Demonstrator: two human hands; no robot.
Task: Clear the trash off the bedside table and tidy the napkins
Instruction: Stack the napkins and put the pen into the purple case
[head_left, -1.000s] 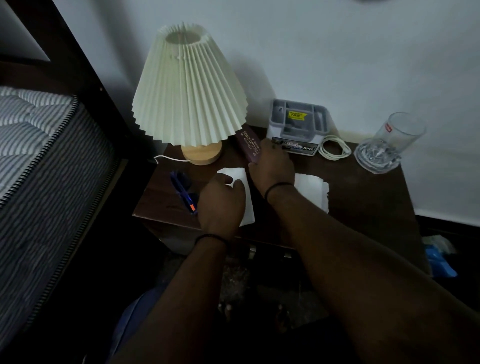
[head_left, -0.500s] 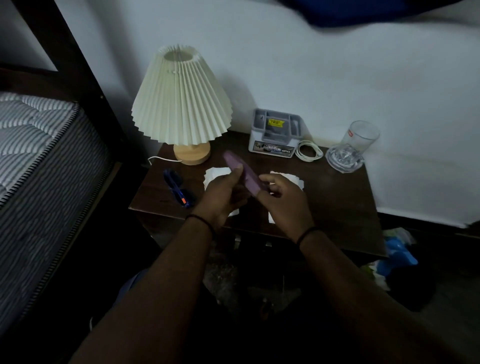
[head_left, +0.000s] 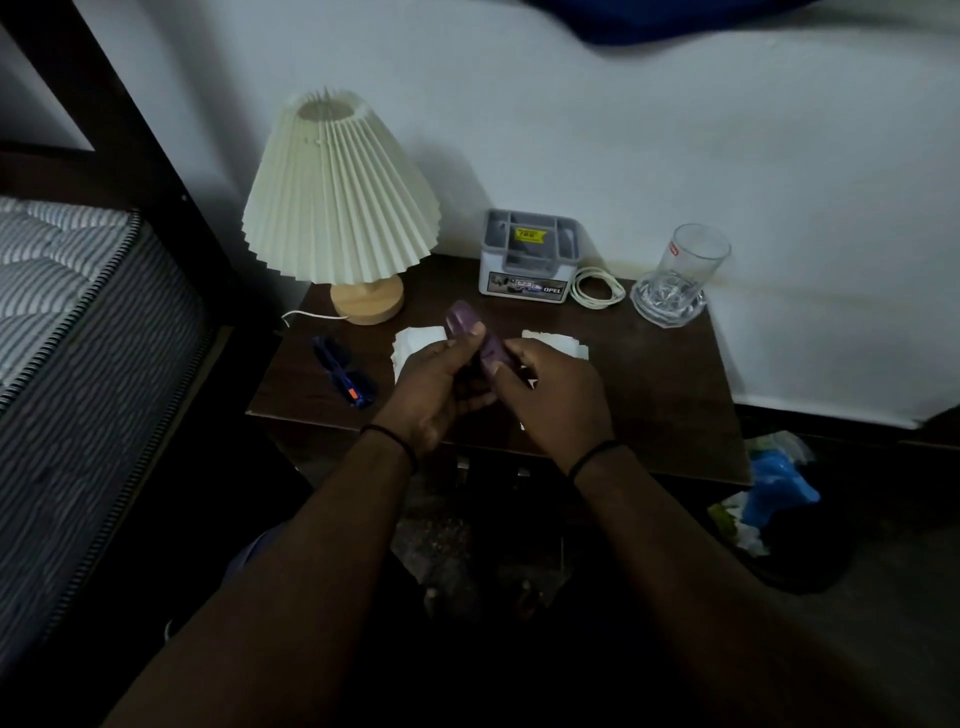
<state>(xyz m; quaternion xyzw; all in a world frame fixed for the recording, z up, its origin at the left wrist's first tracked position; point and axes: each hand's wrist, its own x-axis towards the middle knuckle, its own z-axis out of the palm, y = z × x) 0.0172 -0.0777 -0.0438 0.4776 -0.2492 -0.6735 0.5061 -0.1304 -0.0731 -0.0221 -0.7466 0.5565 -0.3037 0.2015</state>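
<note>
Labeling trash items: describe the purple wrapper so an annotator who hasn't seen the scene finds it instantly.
Start at the dark bedside table beside the pleated lamp. Above its front middle, the left hand and right hand both grip the purple wrapper. It is the only purple thing; white napkins lie beneath.

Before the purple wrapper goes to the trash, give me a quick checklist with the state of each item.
1. Purple wrapper off the bedside table and held: ok, the left hand and the right hand both grip it.
2. Wrapper empty: cannot tell.
3. Trash spot in sight: ok, a heap with a blue bag lies on the floor right of the table.
4. Napkins tidied: not ok, two separate patches lie behind the hands.
5. Glass clear of the hands: ok, it stands at the back right corner.
</note>
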